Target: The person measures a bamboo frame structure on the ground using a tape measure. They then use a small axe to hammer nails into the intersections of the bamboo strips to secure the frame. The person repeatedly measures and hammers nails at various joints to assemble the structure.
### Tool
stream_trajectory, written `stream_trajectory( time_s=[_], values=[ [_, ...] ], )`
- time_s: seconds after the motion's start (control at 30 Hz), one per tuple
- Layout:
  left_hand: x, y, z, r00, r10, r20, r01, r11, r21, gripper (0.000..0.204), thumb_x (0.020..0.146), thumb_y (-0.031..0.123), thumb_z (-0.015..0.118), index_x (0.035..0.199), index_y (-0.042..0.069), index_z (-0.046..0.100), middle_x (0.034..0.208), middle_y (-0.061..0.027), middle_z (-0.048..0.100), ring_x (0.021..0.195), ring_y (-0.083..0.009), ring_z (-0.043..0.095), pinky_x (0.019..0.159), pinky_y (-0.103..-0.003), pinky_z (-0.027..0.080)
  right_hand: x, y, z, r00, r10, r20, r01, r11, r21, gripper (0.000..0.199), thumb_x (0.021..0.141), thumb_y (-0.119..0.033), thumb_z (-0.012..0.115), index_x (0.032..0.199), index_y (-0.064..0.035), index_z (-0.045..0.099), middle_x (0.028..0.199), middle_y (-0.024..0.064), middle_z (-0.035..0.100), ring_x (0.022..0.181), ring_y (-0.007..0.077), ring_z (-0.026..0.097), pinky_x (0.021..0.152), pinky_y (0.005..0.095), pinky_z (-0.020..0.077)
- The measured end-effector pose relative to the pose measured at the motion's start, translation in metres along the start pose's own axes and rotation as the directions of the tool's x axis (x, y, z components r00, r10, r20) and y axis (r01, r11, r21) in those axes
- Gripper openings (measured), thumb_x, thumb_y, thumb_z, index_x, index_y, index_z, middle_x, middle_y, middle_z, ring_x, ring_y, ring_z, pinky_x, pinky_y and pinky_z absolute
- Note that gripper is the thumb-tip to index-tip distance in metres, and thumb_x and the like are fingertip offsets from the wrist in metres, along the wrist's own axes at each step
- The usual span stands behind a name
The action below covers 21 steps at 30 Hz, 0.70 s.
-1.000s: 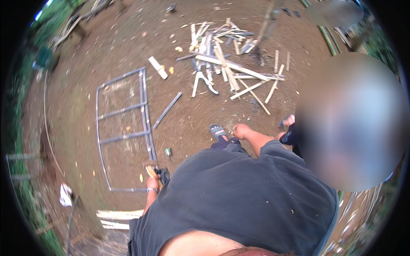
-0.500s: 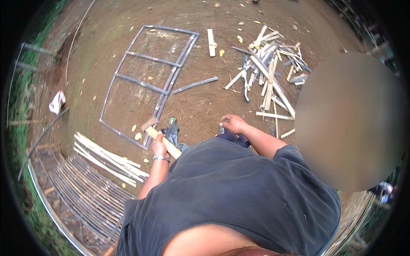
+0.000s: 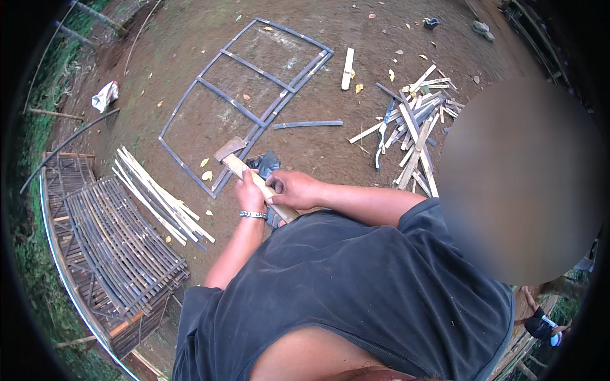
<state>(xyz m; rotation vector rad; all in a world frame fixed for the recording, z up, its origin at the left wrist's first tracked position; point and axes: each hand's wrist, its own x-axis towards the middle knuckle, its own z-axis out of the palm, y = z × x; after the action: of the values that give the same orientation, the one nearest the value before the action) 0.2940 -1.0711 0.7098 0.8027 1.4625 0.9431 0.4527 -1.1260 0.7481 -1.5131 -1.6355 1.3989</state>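
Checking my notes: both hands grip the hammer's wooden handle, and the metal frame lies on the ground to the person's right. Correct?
Not quite. Both hands, left hand and right hand, do grip the hammer, but the head view shows the metal frame ahead and to the left.

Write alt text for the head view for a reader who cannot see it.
Seen from above, a person in a dark shirt grips the wooden handle of a hammer with the left hand and the right hand over bare dirt. A rectangular metal frame lies just beyond, with split wood strips scattered to the right and a slatted bamboo panel to the left.
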Motion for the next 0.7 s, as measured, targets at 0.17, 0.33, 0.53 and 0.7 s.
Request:
stream_trajectory(
  time_s=[0.17, 0.33, 0.53, 0.7],
  values=[
    [-0.003, -0.006, 0.003, 0.998, 0.057, -0.014, -0.057, 0.998, 0.000, 0.042, 0.104, 0.043, 0.053, 0.094, 0.003, 0.061, 0.080, -0.0045, 0.060, 0.070, -0.0142, 0.059, 0.064, -0.032, 0.047, 0.002, 0.000, 0.002, 0.996, 0.080, 0.035, -0.083, 0.992, 0.094, 0.069, 0.073, -0.030, 0.084, 0.126, 0.0011, 0.054, 0.095, 0.0159, 0.069, 0.088, 0.0281, 0.068, 0.080, 0.0391, 0.0536],
    [-0.012, 0.002, 0.008, 0.995, 0.089, 0.033, -0.090, 0.995, 0.040, 0.046, 0.104, 0.046, 0.052, 0.094, 0.002, 0.063, 0.082, -0.0051, 0.063, 0.072, -0.0141, 0.061, 0.065, -0.032, 0.048, 0.011, 0.009, 0.016, 0.988, 0.143, 0.065, -0.153, 0.972, 0.177, 0.066, 0.073, -0.026, 0.082, 0.123, 0.0044, 0.053, 0.100, 0.0194, 0.069, 0.090, 0.0255, 0.068, 0.082, 0.0375, 0.0539],
    [-0.013, 0.010, -0.001, 0.988, 0.081, 0.131, -0.094, 0.991, 0.098, 0.060, 0.104, 0.058, 0.047, 0.099, 0.000, 0.065, 0.080, -0.0062, 0.064, 0.069, -0.0138, 0.061, 0.064, -0.030, 0.048, -0.007, -0.012, 0.018, 0.952, 0.197, 0.233, -0.304, 0.555, 0.774, 0.056, 0.082, -0.002, 0.065, 0.132, 0.0027, 0.040, 0.095, 0.0159, 0.067, 0.075, 0.0190, 0.068, 0.062, 0.0338, 0.0552],
    [-0.014, 0.021, -0.002, 0.973, 0.075, 0.217, -0.110, 0.982, 0.151, 0.054, 0.101, 0.054, 0.057, 0.092, 0.002, 0.067, 0.080, -0.0020, 0.064, 0.071, -0.0097, 0.058, 0.067, -0.028, 0.048, -0.014, 0.013, 0.012, 0.990, 0.140, 0.002, -0.086, 0.599, 0.796, 0.051, 0.088, 0.000, 0.064, 0.132, -0.0001, 0.038, 0.087, 0.0103, 0.063, 0.061, 0.0149, 0.063, 0.049, 0.0311, 0.0512]
  ],
)
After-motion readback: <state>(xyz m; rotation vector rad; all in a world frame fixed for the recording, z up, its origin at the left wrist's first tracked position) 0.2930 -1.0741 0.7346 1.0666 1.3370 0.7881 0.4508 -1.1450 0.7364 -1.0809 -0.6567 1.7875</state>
